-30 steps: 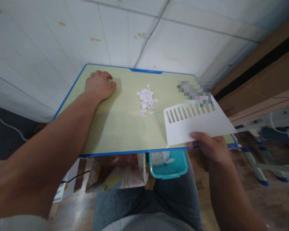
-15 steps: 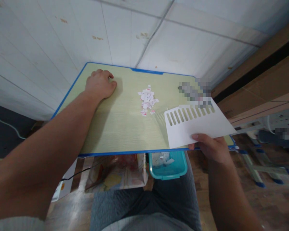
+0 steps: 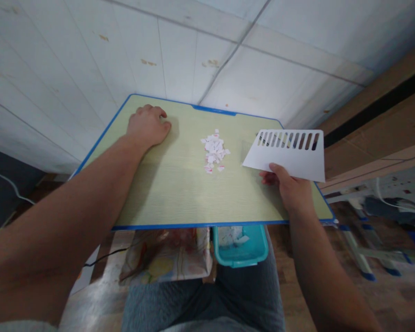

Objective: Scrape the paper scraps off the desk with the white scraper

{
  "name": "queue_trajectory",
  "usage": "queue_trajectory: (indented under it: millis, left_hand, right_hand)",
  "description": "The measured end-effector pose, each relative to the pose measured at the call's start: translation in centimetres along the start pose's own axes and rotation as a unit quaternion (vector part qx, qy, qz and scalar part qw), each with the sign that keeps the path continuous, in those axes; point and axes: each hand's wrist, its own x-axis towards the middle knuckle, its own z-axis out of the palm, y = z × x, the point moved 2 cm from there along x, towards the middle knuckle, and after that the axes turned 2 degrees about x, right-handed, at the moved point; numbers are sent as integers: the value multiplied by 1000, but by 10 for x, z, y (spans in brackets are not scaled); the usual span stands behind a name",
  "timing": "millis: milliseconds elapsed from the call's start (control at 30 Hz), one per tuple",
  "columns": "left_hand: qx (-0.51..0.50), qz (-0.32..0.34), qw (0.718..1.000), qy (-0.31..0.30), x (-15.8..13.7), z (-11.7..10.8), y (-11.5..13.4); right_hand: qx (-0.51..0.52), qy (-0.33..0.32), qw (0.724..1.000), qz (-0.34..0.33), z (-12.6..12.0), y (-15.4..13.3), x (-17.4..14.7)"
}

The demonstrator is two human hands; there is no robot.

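Observation:
My right hand (image 3: 290, 186) grips a white slotted card (image 3: 283, 161) by its near edge, thumb on top. A row of slots runs along the card's far side, and the card is raised over the right part of the table (image 3: 180, 198). A small heap of torn white paper bits (image 3: 214, 148), some marked pink, lies mid-table, left of the card and apart from it. On the table's far left rests my left hand (image 3: 148, 125), loosely curled, a gap between thumb and forefinger. Nothing shows in it.
Below the front edge, a turquoise bin (image 3: 242, 258) holding paper scraps sits by my lap. Left of it is a patterned fabric bag (image 3: 173, 269). A white panelled wall (image 3: 180, 55) rises behind the table, and brown cardboard boxes (image 3: 373, 115) stand at the right.
The white slotted card has turned and moved up and away from the front edge with my right hand. My left hand and the paper heap stay in place; the view has shifted slightly.

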Motion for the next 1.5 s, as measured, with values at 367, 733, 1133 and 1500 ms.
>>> queue_trajectory:
  millis: [367,733,1133,1500]
  left_hand:
    - [-26,-5,1000,16,-2,-1,3]
    - [51,4,999,5,-7,-7,16]
    - [64,0,998,8,-9,-8,16]
    - [58,1,998,13,-9,-8,16]
  right_hand:
    - [-75,-80,994,-14,-12,-11,-12]
    - [-32,-209,976,47,-51,-10,-64]
    - [-54,-191,980,33,-44,-12,-67]
    - [-46,-212,976,26,-51,-8,-65]
